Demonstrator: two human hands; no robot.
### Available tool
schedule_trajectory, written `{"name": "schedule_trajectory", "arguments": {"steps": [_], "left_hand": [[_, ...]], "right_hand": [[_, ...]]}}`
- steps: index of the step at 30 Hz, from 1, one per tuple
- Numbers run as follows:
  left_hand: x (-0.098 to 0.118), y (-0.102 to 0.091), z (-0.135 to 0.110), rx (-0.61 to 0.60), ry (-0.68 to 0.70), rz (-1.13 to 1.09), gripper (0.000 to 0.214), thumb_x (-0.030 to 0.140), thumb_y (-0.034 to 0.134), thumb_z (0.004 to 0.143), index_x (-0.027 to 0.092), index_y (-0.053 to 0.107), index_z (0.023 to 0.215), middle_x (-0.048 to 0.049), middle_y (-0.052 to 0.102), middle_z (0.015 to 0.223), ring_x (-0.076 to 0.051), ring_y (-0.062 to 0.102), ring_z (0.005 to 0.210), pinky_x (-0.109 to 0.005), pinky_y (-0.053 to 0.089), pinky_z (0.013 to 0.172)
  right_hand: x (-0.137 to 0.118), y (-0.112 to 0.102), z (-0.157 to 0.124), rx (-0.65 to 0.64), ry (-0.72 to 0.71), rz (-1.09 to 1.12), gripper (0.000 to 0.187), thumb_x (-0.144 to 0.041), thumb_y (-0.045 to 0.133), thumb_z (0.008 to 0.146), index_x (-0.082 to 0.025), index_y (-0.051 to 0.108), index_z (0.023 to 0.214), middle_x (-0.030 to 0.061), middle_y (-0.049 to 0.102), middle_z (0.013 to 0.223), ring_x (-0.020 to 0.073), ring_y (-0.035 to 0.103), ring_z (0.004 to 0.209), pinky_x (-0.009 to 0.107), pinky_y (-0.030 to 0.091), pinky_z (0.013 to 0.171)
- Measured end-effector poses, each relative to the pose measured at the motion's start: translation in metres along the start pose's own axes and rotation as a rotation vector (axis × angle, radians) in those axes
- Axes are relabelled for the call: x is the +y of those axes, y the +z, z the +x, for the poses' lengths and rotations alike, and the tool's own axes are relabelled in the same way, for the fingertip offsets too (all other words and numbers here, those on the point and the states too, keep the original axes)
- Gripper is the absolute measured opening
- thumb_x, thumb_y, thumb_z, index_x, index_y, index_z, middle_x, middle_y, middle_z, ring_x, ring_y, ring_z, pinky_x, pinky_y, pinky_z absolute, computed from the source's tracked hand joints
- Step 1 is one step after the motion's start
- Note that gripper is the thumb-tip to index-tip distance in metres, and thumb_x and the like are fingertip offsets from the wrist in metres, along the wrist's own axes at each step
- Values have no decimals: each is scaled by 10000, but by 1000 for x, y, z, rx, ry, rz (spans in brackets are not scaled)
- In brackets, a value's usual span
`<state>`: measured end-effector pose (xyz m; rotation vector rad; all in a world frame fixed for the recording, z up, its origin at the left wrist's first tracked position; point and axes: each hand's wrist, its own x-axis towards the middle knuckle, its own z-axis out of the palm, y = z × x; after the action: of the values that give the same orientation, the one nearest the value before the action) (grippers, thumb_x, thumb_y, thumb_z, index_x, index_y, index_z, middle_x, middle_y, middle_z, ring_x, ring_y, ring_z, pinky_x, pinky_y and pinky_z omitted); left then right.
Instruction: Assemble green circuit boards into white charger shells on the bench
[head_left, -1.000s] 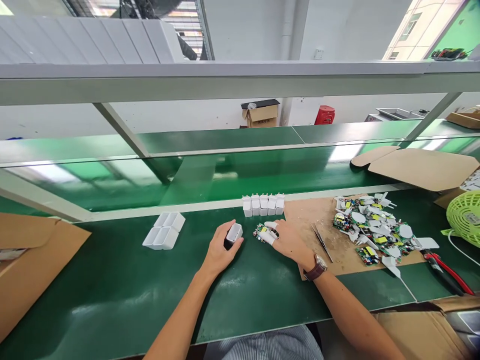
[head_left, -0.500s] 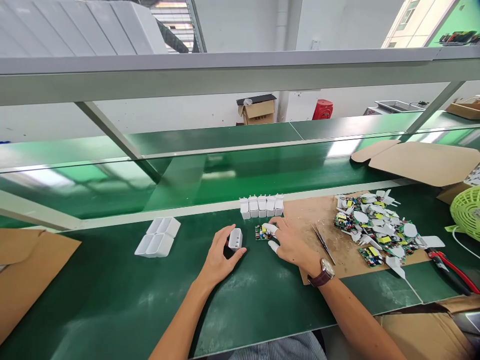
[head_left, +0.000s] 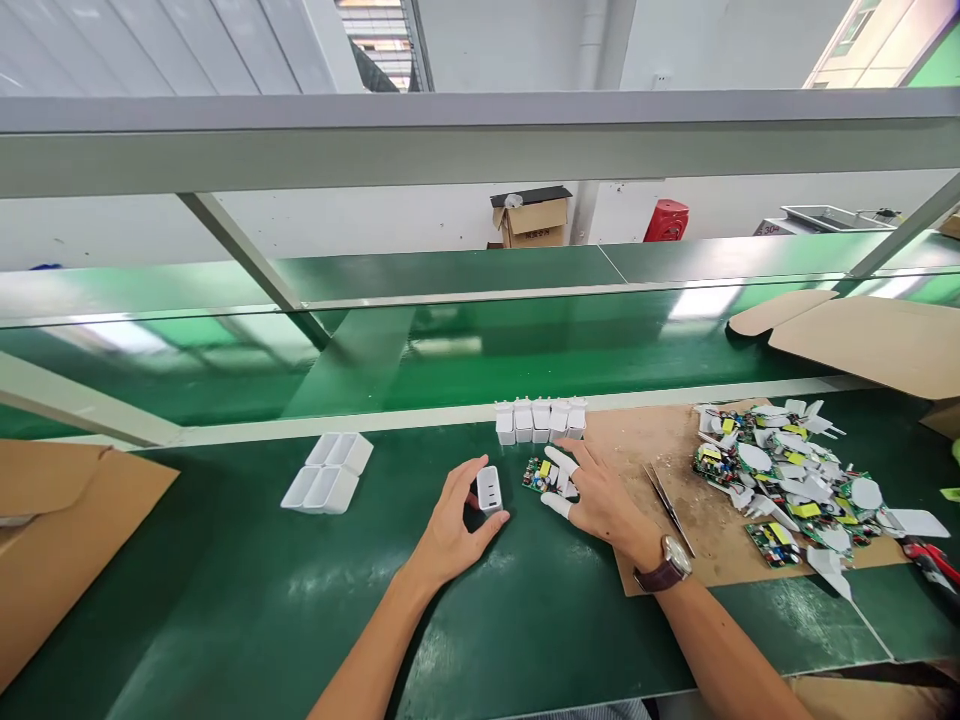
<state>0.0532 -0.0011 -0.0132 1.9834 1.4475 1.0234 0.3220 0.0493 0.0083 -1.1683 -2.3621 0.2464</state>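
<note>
My left hand [head_left: 454, 525] is closed round a small white charger housing [head_left: 489, 489] that stands on end on the green bench, its port face toward me. My right hand [head_left: 596, 497], with white finger cots on two fingers and a watch on the wrist, rests on a small green circuit board [head_left: 541, 475] lying just right of the housing; the fingers pinch the board. A row of several white charger parts [head_left: 541, 420] stands just behind both hands.
Empty white housings [head_left: 328, 472] lie grouped at the left. A brown board [head_left: 675, 490] on the right carries tweezers [head_left: 667, 505] and a heap of circuit boards and white plug parts [head_left: 787, 480]. Cardboard [head_left: 67, 530] lies at far left, more cardboard [head_left: 870, 340] at far right, red-handled pliers [head_left: 934, 562] at the right edge.
My left hand has turned the white housing upright so its port face shows. My right hand has settled onto the circuit board. The view has shifted slightly.
</note>
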Motion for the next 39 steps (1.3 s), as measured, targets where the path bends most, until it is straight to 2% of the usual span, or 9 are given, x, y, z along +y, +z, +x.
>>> {"name": "schedule_trajectory", "arguments": {"steps": [4,10,14,19,23,26,31,35,39], "left_hand": [[-3,1,0,0,25,-8,662,334,675,932,303,374,1522,-148,485,1481,-276,605,1215,-425,588,930],[-3,1,1,-4,28,8,693,341,697,919,315,360,1523,-131,506,1451,-272,595,1224,-432,567,974],[-1,1,2,4,17,29,779,393,744,885,315,330,1540,-132,496,1434,-306,524,1327,-499,505,1078],[-1,2,1,11,-35,52,754,381,723,901,307,328,1539,-123,535,1361,-294,569,1260,-512,516,1060],[-2,6,0,61,56,23,739,304,704,915,303,314,1544,-120,553,1359,-277,595,1227,-480,536,1040],[-2,9,0,114,169,34,704,244,671,932,287,324,1543,-132,552,1372,-276,587,1240,-466,549,1025],[1,9,3,168,304,105,692,194,639,940,260,323,1552,-148,578,1351,-296,562,1265,-504,541,1037],[7,7,4,190,346,167,697,150,593,942,272,310,1567,-146,590,1344,-315,558,1277,-552,503,1079],[10,6,4,185,361,153,709,126,564,947,283,284,1579,-152,564,1376,-316,541,1312,-543,507,1085]], "right_hand": [[0,1,0,-46,-33,-45,563,-299,754,896,-166,556,1406,148,668,1216,345,612,1099,541,558,950],[4,7,0,-67,1,-61,602,-236,772,847,-136,547,1397,141,669,1136,335,617,1038,517,568,912],[-1,7,0,17,40,114,645,-159,742,813,-181,506,1413,109,656,1129,296,630,1040,472,581,907],[-17,4,0,203,13,385,663,-200,707,848,-247,438,1452,103,602,1254,273,629,1128,466,580,974],[-32,0,0,297,-146,393,636,-186,659,896,-275,419,1478,113,585,1285,289,590,1182,502,567,987],[-40,-2,0,286,-243,351,667,-144,623,904,-286,385,1511,116,594,1253,288,583,1144,504,576,943],[-47,-4,0,243,-273,288,669,-106,592,908,-250,374,1524,135,602,1230,294,571,1108,501,577,918],[-48,-5,0,214,-299,257,674,-125,591,932,-236,340,1548,143,603,1234,299,570,1118,518,567,941],[-47,-5,-1,179,-291,247,679,-125,594,924,-220,342,1546,147,605,1234,308,559,1119,528,560,950]]}}
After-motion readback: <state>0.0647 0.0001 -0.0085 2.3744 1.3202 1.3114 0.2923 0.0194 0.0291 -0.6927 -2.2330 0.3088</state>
